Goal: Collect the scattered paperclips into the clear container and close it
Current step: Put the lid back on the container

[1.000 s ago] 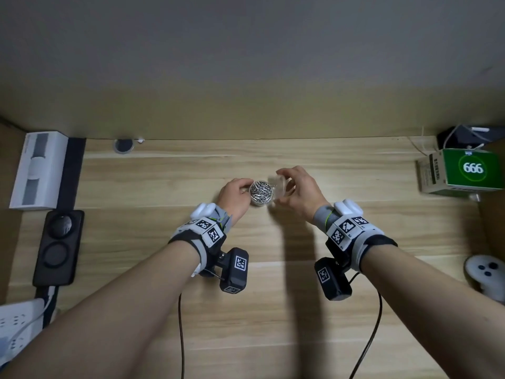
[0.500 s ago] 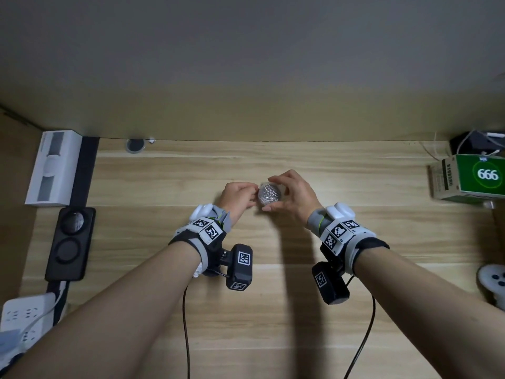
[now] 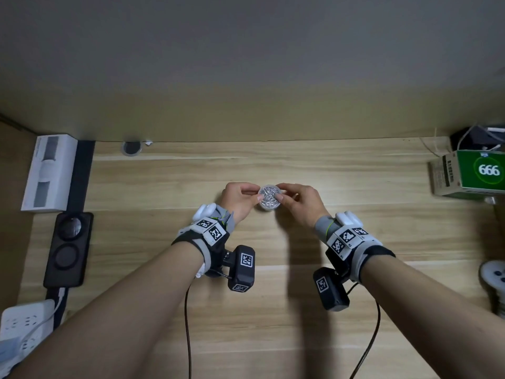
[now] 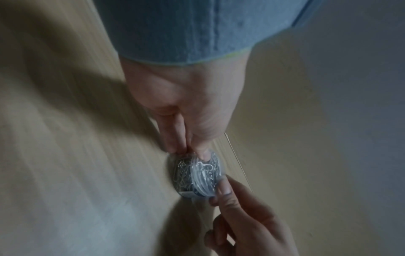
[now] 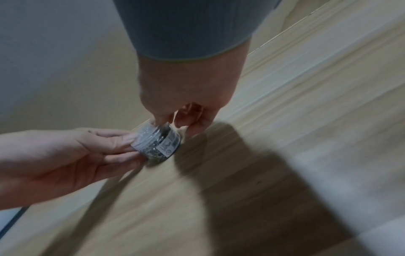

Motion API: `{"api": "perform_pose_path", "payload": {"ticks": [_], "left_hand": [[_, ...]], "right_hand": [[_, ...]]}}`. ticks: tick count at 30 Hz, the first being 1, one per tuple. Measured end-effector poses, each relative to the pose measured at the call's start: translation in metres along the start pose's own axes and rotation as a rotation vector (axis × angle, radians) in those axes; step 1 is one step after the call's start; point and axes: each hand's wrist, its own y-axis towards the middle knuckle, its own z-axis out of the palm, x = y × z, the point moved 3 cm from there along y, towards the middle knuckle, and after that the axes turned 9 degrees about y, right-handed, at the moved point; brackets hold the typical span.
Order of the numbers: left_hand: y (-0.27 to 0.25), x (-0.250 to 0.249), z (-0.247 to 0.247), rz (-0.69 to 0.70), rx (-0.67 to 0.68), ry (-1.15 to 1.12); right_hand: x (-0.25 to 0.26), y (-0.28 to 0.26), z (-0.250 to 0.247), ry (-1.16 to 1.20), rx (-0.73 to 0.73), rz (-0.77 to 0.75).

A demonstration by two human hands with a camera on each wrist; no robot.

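A small round clear container (image 3: 270,199) packed with silver paperclips sits low at the middle of the wooden desk (image 3: 273,310). A clear lid (image 4: 205,173) lies on its top. My left hand (image 3: 252,193) pinches the container's left side with thumb and fingers; the left wrist view shows those fingertips (image 4: 175,147) on its wall. My right hand (image 3: 284,192) pinches the lid from the right, thumb on top. In the right wrist view the container (image 5: 157,142) shows a printed label between my right hand (image 5: 173,121) and left hand (image 5: 122,143). No loose paperclips show on the desk.
At the left edge lie a white box (image 3: 49,173), a black charging pad (image 3: 68,247) and a white power strip (image 3: 24,324). A green box marked 666 (image 3: 478,173) and a white controller (image 3: 494,274) stand at the right. The wall rises just behind the desk.
My right hand carried the lid from beside the container onto its top. The left hand kept its hold on the container.
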Motion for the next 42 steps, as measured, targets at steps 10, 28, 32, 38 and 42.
{"api": "perform_pose_path", "payload": {"ticks": [10,28,32,38,42], "left_hand": [[0.005,-0.003,0.011,0.066,-0.003,0.097],[0.056,-0.045,0.002,0.069,-0.193,0.323],[0.074,-0.057,0.003,0.044,-0.189,0.363],[0.082,-0.065,0.005,0.058,-0.125,0.278],[0.084,-0.062,0.008,-0.03,-0.16,0.198]], "right_hand": [[0.007,-0.005,0.007,0.321,0.185,0.308],[0.015,0.062,-0.018,0.492,-0.131,0.341],[0.023,0.083,-0.025,0.507,-0.156,0.323],[0.027,0.1,-0.029,0.414,-0.168,0.29],[0.024,0.103,-0.035,0.302,-0.245,0.272]]}}
